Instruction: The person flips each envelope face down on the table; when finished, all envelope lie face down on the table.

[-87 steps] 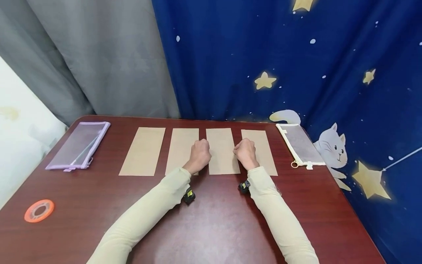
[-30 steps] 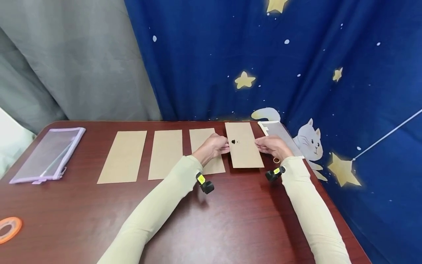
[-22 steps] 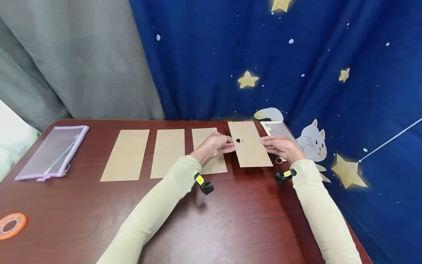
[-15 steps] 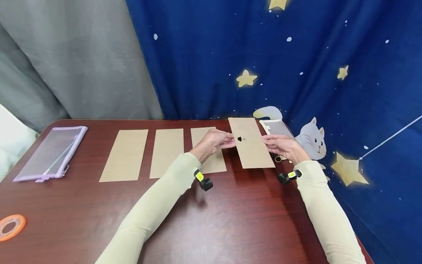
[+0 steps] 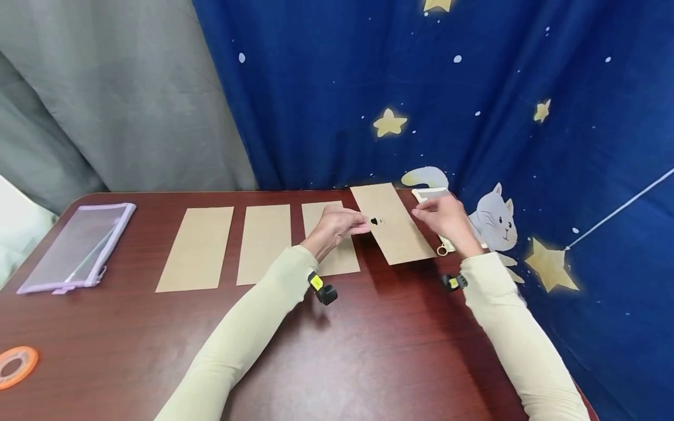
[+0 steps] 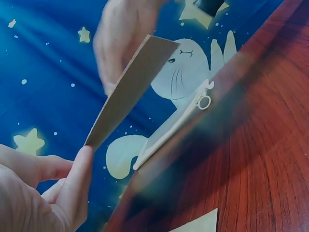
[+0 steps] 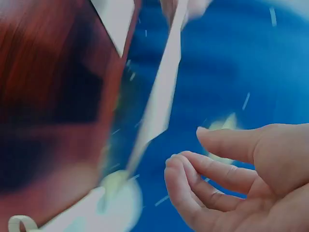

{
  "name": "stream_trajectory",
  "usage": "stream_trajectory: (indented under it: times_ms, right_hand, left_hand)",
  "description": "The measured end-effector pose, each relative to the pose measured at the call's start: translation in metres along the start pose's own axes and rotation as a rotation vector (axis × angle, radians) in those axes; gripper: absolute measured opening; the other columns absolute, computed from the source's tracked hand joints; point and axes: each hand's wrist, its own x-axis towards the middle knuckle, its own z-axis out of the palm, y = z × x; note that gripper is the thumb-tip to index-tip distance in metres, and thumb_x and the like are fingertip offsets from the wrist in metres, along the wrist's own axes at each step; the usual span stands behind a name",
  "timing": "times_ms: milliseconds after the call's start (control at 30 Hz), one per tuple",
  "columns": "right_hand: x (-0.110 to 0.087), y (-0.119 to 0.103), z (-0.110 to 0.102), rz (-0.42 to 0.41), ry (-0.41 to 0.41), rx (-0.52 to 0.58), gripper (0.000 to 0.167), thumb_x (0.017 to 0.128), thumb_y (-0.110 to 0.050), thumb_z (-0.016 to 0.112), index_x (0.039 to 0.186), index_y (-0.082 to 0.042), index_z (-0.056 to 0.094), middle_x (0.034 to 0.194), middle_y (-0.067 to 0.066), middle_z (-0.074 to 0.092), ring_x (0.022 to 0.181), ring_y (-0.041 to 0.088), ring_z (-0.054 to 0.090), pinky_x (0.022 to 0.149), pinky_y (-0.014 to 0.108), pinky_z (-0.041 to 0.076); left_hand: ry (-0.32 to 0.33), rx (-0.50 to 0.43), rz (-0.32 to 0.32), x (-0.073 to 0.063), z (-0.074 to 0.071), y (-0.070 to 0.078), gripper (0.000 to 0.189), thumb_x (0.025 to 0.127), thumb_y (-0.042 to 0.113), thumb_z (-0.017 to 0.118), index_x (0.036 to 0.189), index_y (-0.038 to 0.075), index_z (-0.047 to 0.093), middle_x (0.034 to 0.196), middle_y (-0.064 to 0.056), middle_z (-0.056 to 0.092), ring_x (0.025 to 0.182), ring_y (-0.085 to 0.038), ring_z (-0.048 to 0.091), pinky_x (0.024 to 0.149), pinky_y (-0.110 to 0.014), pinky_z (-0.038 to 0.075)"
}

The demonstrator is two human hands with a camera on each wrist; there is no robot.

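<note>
A flat, thin kraft-paper rectangle [image 5: 397,231] with a small black print on it is held tilted above the table. My left hand [image 5: 337,228] pinches its left edge between thumb and fingers; the left wrist view shows the thumb [image 6: 82,179] against the edge. Just off its right side is my right hand [image 5: 444,217], thumb and fingers apart with nothing between them, as the right wrist view shows. Three more plain kraft-paper rectangles lie in a row to the left: a far one [image 5: 195,248], a middle one [image 5: 265,242] and one [image 5: 339,263] partly behind my left hand.
A purple-edged mesh zip pouch [image 5: 79,245] lies at the table's left. At the right edge, a white-edged zip pouch [image 5: 429,193] with a ring pull is partly covered by the right hand. An orange tape roll [image 5: 16,367] sits front left. Curtains [image 5: 316,88] hang behind.
Both hands, empty at first, lifted the rightmost rectangle, print showing. Over the last half second my right hand has let go of its right edge, and the rectangle has turned and tilted.
</note>
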Motion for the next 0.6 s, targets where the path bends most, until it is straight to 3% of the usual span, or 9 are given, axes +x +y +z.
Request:
stream_trajectory:
  times_ms: [67,133,267,433,600]
  right_hand:
    - [-0.010,-0.026,0.013,-0.087,0.070,-0.191,0.019,0.090,-0.013,0.069,0.098,0.003,0.076,0.087,0.017,0.075,0.080,0.027,0.067,0.070,0.033,0.052]
    - [-0.020,-0.049,0.029,-0.179,0.069,-0.276,0.015,0.089,-0.011,0.071,0.093,0.002,0.076,0.083,0.017,0.072,0.075,0.029,0.065,0.066,0.040,0.053]
    - [-0.036,-0.073,0.058,-0.327,0.107,-0.521,0.012,0.088,-0.012,0.077,0.086,-0.001,0.073,0.080,0.015,0.068,0.075,0.031,0.068,0.064,0.044,0.058]
    - [-0.041,-0.075,0.078,-0.373,0.196,-0.808,0.004,0.085,-0.002,0.072,0.085,-0.006,0.074,0.086,0.017,0.069,0.080,0.033,0.066,0.061,0.044,0.061]
    - [-0.038,-0.074,0.081,-0.368,0.302,-0.915,0.008,0.081,0.001,0.070,0.082,-0.006,0.075,0.076,0.016,0.068,0.071,0.030,0.064,0.049,0.040,0.057]
  left_hand:
    - [0.022,-0.019,0.012,0.000,-0.001,-0.001,0.027,0.086,-0.017,0.065,0.113,-0.017,0.068,0.091,-0.021,0.074,0.056,-0.015,0.071,0.065,-0.025,0.063]
    - [0.043,-0.038,0.030,-0.001,0.000,-0.001,0.025,0.087,-0.017,0.065,0.111,-0.017,0.068,0.081,-0.016,0.073,0.056,-0.014,0.071,0.065,-0.025,0.063]
    - [0.060,-0.080,0.069,-0.002,0.005,-0.002,0.023,0.087,-0.014,0.064,0.109,-0.016,0.069,0.068,-0.009,0.069,0.058,-0.013,0.071,0.068,-0.026,0.063]
    - [0.057,-0.091,0.082,-0.005,0.012,-0.001,0.026,0.087,-0.011,0.065,0.112,-0.015,0.069,0.070,-0.008,0.071,0.059,-0.011,0.070,0.067,-0.023,0.063]
    - [0.041,-0.102,0.108,-0.008,0.016,0.004,0.026,0.086,-0.013,0.065,0.112,-0.016,0.069,0.073,-0.010,0.072,0.062,-0.012,0.071,0.071,-0.026,0.063]
